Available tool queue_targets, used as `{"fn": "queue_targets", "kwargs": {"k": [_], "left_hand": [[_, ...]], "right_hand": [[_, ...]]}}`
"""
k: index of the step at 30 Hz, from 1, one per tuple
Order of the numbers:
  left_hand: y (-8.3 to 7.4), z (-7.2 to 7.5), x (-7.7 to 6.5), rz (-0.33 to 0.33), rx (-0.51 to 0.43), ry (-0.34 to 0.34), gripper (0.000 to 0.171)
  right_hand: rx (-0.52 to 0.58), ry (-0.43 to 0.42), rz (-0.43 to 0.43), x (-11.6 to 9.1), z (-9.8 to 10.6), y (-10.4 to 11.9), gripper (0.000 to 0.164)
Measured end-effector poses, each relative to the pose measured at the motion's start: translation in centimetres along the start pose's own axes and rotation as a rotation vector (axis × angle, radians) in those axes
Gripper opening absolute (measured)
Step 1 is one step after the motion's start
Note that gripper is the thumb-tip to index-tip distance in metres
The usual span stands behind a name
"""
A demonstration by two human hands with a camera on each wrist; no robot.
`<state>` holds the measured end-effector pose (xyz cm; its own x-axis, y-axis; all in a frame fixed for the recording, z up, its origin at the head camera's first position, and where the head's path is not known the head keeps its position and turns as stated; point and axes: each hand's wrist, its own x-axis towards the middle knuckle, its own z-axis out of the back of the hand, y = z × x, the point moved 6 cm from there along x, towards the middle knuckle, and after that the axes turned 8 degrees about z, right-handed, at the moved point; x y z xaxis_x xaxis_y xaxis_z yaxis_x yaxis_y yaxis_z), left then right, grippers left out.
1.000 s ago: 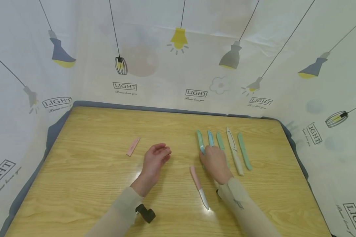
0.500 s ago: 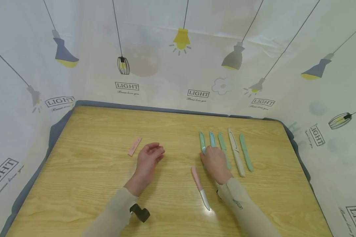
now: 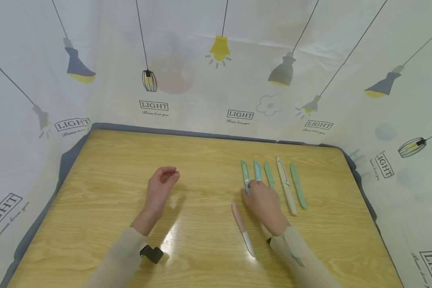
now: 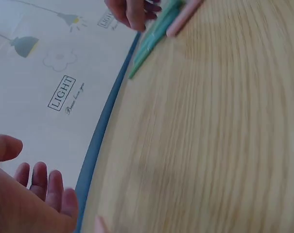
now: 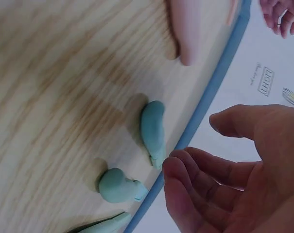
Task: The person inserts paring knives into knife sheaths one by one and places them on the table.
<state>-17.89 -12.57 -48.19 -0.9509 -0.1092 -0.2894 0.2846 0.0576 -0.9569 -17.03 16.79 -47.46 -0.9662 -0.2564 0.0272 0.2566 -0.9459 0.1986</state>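
Note:
My right hand (image 3: 263, 202) hovers over the handle ends of a row of sheathed knives, fingers loosely bent and holding nothing. Below its thumb and fingertips are a green knife (image 3: 245, 170) and a blue knife (image 3: 257, 170); their handles (image 5: 153, 131) show in the right wrist view. A pink knife (image 3: 239, 218) with its pale blade bare lies nearer me, left of that hand. Over the table's left half, my left hand (image 3: 160, 190) is raised with relaxed fingers. It hides the pink sheath in the head view; a pink tip (image 4: 100, 225) peeks out in the left wrist view.
Right of the blue knife lie another green knife (image 3: 269, 173), a longer off-white knife (image 3: 290, 198) and a green knife (image 3: 298, 186) at the row's end. The wooden table (image 3: 111, 160) meets a printed curtain (image 3: 198, 108) at its back and sides.
My left hand has moved left, over the pink sheath that showed beside it before. My right hand has drawn slightly toward me and right; the knives lie where they were.

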Motion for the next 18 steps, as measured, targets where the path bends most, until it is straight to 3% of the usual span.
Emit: {"fn": "queue_targets", "kwargs": {"k": [6,10,13,18], "left_hand": [[-1.1,0.8,0.3,-0.171,0.41,-0.032,0.04],[-1.4,1.1,0.6,-0.252,0.648,-0.053,0.045],[-1.2,1.3,1.2,-0.264,0.812,-0.057,0.053],[-0.3,1.8,2.6,-0.226,1.043,-0.062,0.073]], "right_hand": [[0.039,-0.036,0.019,-0.9,0.9,0.4,0.032],[0.071,-0.058,0.051,-1.4,1.1,0.5,0.03],[0.076,-0.078,0.075,-1.7,1.3,0.5,0.027],[0.075,-0.111,0.095,-2.0,1.4,0.4,0.023]]}}
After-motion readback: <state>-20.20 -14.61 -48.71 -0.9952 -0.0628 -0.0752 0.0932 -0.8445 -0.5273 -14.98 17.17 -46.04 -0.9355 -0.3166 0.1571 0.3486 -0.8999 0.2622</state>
